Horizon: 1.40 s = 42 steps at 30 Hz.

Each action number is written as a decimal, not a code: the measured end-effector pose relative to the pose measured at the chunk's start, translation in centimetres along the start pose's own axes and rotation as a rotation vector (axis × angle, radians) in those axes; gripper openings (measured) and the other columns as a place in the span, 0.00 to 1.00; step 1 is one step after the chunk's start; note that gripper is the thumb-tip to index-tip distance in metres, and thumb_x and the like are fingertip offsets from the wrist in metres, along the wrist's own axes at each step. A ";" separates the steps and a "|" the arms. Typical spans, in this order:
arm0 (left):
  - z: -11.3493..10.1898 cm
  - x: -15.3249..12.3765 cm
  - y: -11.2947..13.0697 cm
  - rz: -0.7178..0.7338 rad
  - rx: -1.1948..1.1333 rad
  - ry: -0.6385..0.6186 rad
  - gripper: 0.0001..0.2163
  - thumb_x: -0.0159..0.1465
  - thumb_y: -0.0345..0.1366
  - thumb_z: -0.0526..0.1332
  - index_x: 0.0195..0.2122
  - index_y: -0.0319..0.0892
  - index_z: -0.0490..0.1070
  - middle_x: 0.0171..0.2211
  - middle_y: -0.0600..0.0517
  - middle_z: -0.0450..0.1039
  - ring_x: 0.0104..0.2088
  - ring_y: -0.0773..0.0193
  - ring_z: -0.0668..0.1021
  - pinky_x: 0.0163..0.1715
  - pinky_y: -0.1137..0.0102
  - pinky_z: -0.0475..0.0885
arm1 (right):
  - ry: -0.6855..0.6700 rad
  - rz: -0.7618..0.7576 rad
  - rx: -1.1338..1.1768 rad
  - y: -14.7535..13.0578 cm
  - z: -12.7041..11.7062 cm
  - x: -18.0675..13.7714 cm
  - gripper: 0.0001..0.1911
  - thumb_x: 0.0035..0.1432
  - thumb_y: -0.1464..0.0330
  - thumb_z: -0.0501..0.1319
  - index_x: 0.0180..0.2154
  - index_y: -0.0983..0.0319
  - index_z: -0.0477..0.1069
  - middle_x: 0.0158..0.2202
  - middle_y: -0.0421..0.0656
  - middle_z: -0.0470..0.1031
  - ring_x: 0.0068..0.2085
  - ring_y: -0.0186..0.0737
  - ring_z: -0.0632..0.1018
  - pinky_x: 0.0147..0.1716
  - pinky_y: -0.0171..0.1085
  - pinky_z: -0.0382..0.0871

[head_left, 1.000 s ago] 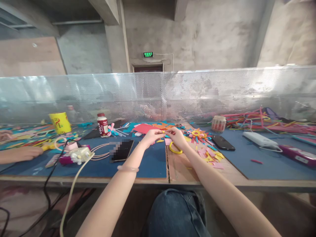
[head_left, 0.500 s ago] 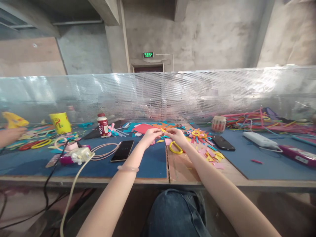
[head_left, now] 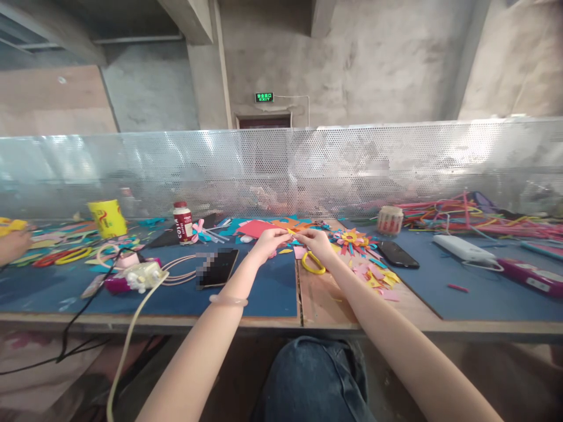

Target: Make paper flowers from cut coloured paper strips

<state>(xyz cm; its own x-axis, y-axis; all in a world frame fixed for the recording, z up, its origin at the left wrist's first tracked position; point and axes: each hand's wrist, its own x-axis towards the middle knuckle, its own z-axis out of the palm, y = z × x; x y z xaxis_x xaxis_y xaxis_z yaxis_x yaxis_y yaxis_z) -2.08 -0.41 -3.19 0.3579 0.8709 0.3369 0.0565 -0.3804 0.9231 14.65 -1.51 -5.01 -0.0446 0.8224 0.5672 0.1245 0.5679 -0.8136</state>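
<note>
Over the middle of the table, my left hand (head_left: 269, 243) and my right hand (head_left: 317, 241) meet, fingertips pinched on a small yellow piece of paper (head_left: 291, 232) between them. Fingers hide most of that piece. Just below my right hand lies a pair of scissors, of which a yellow handle loop (head_left: 313, 263) shows. A red sheet (head_left: 255, 228) rests behind my left hand. To the right of my right hand is a paper flower (head_left: 349, 237) in orange, yellow and pink, with pink and yellow paper scraps (head_left: 378, 275) in front of it.
A dark phone (head_left: 220, 268) lies left of my left forearm, another phone (head_left: 398, 254) to the right. Further left stand a bottle (head_left: 183, 223), a power strip with cables (head_left: 136, 276) and a yellow can (head_left: 108, 218). A perforated metal screen (head_left: 264, 170) edges the back. Another person's hand (head_left: 15, 243) is far left.
My hands stay almost in place, still pinching the yellow paper. At far left, the other person's hand and the yellow thing with it have shifted left. A black cable below the table edge has swung left.
</note>
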 end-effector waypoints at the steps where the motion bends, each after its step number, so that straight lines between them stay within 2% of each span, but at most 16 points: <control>1: 0.0 0.0 0.0 -0.003 -0.001 0.001 0.12 0.53 0.39 0.63 0.35 0.37 0.73 0.34 0.45 0.75 0.36 0.62 0.76 0.37 0.69 0.69 | 0.001 0.006 0.006 0.1 0.0 0.0 0.17 0.44 0.55 0.62 0.26 0.63 0.74 0.23 0.39 0.72 0.23 0.32 0.67 0.22 0.32 0.58; 7: 0.0 0.1 -0.3 0.018 0.004 0.003 0.12 0.53 0.40 0.64 0.34 0.37 0.73 0.34 0.46 0.75 0.35 0.62 0.76 0.36 0.70 0.69 | -0.007 0.034 0.052 0.3 0.0 0.0 0.15 0.43 0.56 0.63 0.26 0.63 0.74 0.21 0.38 0.70 0.22 0.31 0.67 0.22 0.31 0.59; 15: -0.1 0.3 -0.6 0.020 0.013 0.030 0.13 0.53 0.41 0.63 0.34 0.37 0.72 0.32 0.46 0.75 0.35 0.62 0.76 0.35 0.70 0.69 | -0.030 0.095 0.072 0.6 0.0 0.0 0.16 0.43 0.56 0.63 0.28 0.63 0.74 0.25 0.40 0.72 0.24 0.31 0.69 0.23 0.31 0.62; 20: 0.0 0.2 -0.3 0.004 0.020 0.052 0.12 0.53 0.41 0.63 0.33 0.37 0.72 0.32 0.46 0.75 0.34 0.62 0.76 0.34 0.71 0.69 | -0.026 0.083 0.086 0.7 0.0 0.0 0.16 0.43 0.56 0.63 0.28 0.63 0.73 0.24 0.40 0.71 0.24 0.31 0.69 0.23 0.31 0.62; 26: 0.0 0.2 -0.1 -0.004 -0.065 0.055 0.10 0.52 0.38 0.64 0.33 0.38 0.71 0.32 0.47 0.75 0.34 0.63 0.76 0.36 0.70 0.70 | -0.092 0.071 0.076 0.6 0.4 0.0 0.19 0.41 0.56 0.65 0.31 0.63 0.73 0.27 0.40 0.73 0.24 0.30 0.69 0.23 0.31 0.62; 33: -0.3 0.5 -0.7 0.028 -0.094 0.020 0.10 0.54 0.37 0.63 0.34 0.37 0.71 0.33 0.46 0.74 0.35 0.62 0.77 0.37 0.70 0.70 | -0.027 0.038 0.062 0.6 0.5 -0.1 0.18 0.43 0.54 0.62 0.27 0.63 0.73 0.23 0.39 0.70 0.24 0.31 0.68 0.23 0.31 0.62; 42: -0.2 0.4 -0.4 0.000 -0.146 0.009 0.11 0.53 0.37 0.64 0.35 0.36 0.71 0.35 0.44 0.74 0.37 0.61 0.77 0.39 0.70 0.69 | -0.011 0.053 0.093 -0.1 0.2 -0.3 0.15 0.44 0.56 0.63 0.25 0.63 0.73 0.20 0.38 0.68 0.22 0.30 0.67 0.22 0.31 0.60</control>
<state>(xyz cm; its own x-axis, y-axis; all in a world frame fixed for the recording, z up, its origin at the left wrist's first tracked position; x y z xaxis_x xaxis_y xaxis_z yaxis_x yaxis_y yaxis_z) -2.11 0.12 -3.44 0.3498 0.8739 0.3376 -0.0794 -0.3314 0.9402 14.42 -1.76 -5.16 -0.0515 0.8516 0.5216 0.0350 0.5236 -0.8513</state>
